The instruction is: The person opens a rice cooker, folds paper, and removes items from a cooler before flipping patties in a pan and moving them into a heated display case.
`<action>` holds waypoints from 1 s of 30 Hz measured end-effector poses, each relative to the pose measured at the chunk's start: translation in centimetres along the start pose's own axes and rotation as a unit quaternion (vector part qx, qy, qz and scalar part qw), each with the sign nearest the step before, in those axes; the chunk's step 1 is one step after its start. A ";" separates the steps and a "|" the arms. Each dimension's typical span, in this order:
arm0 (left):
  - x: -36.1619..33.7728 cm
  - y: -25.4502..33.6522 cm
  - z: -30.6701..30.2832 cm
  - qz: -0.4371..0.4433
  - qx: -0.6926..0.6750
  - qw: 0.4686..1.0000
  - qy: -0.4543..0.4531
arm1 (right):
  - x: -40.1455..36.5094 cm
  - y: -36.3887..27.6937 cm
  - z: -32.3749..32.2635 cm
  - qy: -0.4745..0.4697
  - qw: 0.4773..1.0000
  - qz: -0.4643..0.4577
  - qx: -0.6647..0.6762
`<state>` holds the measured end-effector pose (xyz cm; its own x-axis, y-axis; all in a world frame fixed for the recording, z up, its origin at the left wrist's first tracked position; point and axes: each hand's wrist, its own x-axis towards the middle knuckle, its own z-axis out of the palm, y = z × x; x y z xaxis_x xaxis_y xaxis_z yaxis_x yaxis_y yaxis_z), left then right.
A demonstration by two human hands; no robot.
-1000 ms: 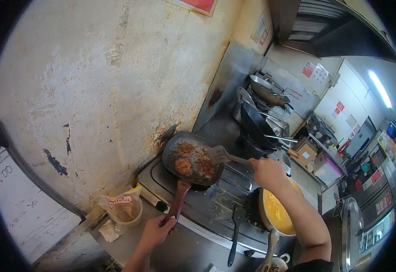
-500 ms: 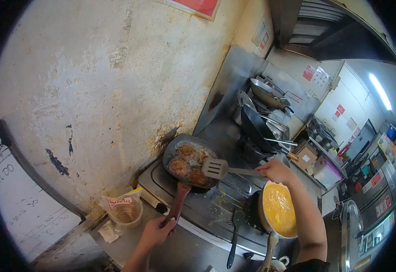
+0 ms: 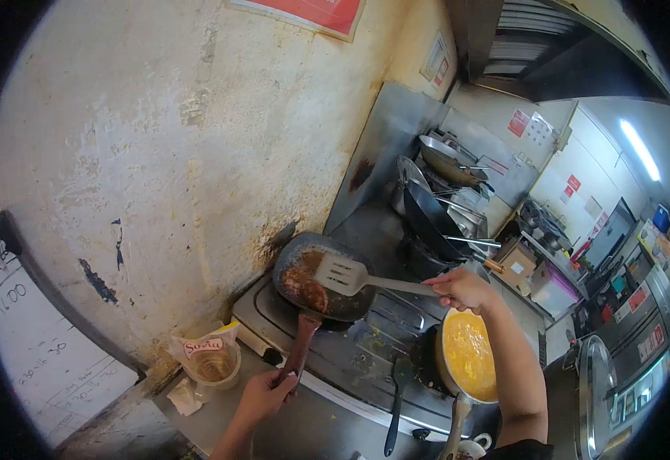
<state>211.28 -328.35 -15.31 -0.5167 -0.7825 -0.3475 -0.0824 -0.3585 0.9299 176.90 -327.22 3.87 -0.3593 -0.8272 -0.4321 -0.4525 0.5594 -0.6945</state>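
Note:
My left hand [image 3: 269, 395] is closed around the brown handle of a dark frying pan [image 3: 343, 307] on the stove. Browned patties [image 3: 304, 282] lie bunched in the left part of the pan, partly hidden under the blade of a slotted spatula [image 3: 344, 274]. The far end of that spatula's handle is in my right hand [image 3: 465, 291], fingers wrapped round it. Below my right forearm, a pan of yellow sauce-like food [image 3: 468, 349] sits on the near right side of the stove, its handle toward me.
A dark spatula [image 3: 396, 406] rests on the stove [image 3: 373, 360] between the pans. A plastic tub with a Sovia bag [image 3: 212, 356] stands at the left against the wall. Farther back are a black wok [image 3: 427, 222] and other pans. A range hood [image 3: 542, 46] hangs at upper right.
My right hand has moved the slotted spatula left, farther over the pan. The patties now sit closer together at the left, and more bare pan surface shows. My left hand keeps its grip.

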 end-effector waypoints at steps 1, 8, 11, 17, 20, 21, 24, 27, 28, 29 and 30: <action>0.0 -0.2 0.0 0.007 -0.010 1.000 0.003 | -0.4 -0.8 0.4 0.001 1.000 0.000 0.001; -0.2 0.2 -0.1 0.007 0.055 0.998 0.014 | -1.6 -3.1 3.2 0.105 0.942 -0.187 -0.260; 0.0 -0.1 -0.2 0.016 0.051 0.999 0.004 | -3.8 -4.4 4.7 0.132 0.918 -0.201 -0.315; -0.4 0.4 0.0 0.013 0.064 0.998 0.012 | -4.6 -3.3 6.9 0.178 0.869 -0.229 -0.402; -0.2 0.3 0.0 0.009 0.055 0.998 0.011 | -4.8 -3.4 7.7 0.185 0.850 -0.215 -0.445; -0.3 0.4 0.0 0.007 0.062 0.998 0.011 | -4.8 -3.3 7.9 0.193 0.837 -0.230 -0.458; -0.3 0.4 0.0 0.004 0.066 0.998 0.010 | -5.0 -2.9 8.3 0.189 0.813 -0.243 -0.495; -0.4 0.7 0.0 0.007 0.071 0.997 0.011 | -5.7 -1.9 9.1 0.234 0.783 -0.302 -0.492; -0.5 0.8 -0.1 0.008 0.078 0.997 0.010 | -6.0 -1.6 9.3 0.234 0.782 -0.302 -0.492; -0.5 0.8 -0.1 0.008 0.077 0.997 0.011 | -6.3 -1.3 9.5 0.235 0.770 -0.288 -0.517; -0.5 0.7 -0.1 0.006 0.078 0.997 0.012 | -6.5 -1.1 9.7 0.236 0.758 -0.274 -0.542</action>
<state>211.56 -328.29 -14.56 -0.4980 -0.7986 -0.3381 -0.2088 -0.2680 0.9405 187.64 -322.98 1.89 -0.0115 -0.9831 0.1826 -0.9524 0.0663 0.2974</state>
